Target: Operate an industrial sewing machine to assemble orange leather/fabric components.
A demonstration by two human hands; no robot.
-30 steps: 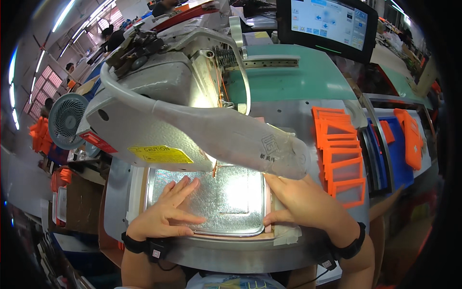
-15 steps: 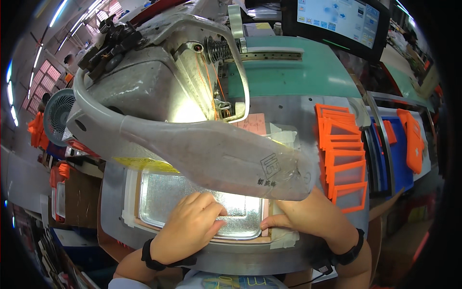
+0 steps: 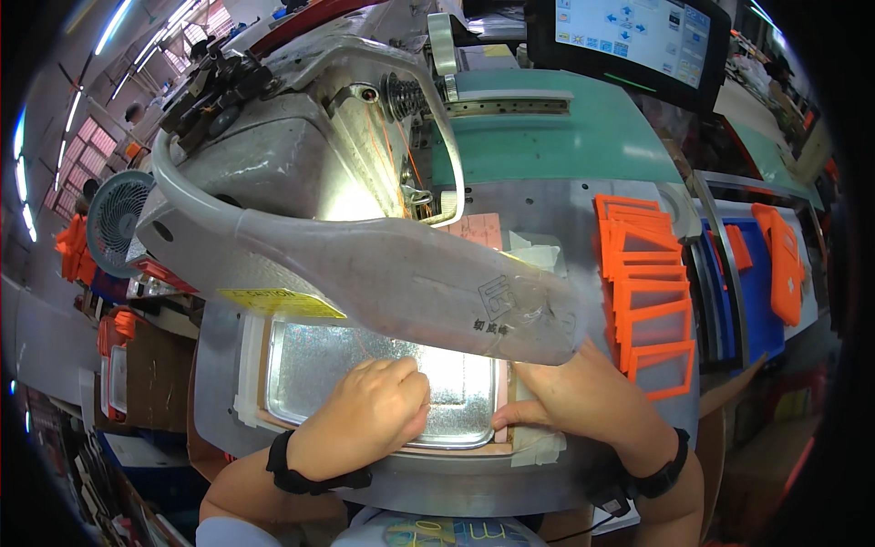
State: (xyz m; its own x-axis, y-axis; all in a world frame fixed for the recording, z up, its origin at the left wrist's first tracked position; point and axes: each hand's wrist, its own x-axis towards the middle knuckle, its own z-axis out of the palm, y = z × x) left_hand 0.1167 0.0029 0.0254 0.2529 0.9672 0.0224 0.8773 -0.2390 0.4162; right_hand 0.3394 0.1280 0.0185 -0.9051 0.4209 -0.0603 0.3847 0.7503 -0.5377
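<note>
A shiny silver rectangular panel with rounded corners [image 3: 305, 374] lies flat inside a taped frame [image 3: 251, 383] below the sewing machine head. My left hand [image 3: 378, 401] is over the panel's middle, its fingers curled in; whatever they may hold is hidden. A thin orange thread runs across the panel just beyond that hand. At the panel's right edge rests the thumb of my right hand [image 3: 583, 397], spread away from the palm. The other fingers of this hand are partly hidden by a cloudy plastic guard [image 3: 410, 283] that spans above the panel.
The grey sewing machine [image 3: 264, 150], threaded in orange, fills the upper left. Overlapping orange-edged mesh pieces [image 3: 661, 324] lie at right, near a blue tray [image 3: 770, 337] with an orange pouch [image 3: 775, 264]. A screen [image 3: 629, 41] stands behind; a fan [image 3: 120, 219] is at left.
My left hand's fingers have curled in more tightly, and its thumb has tucked in. The right hand stays at the panel's edge. The view has shifted slightly.
</note>
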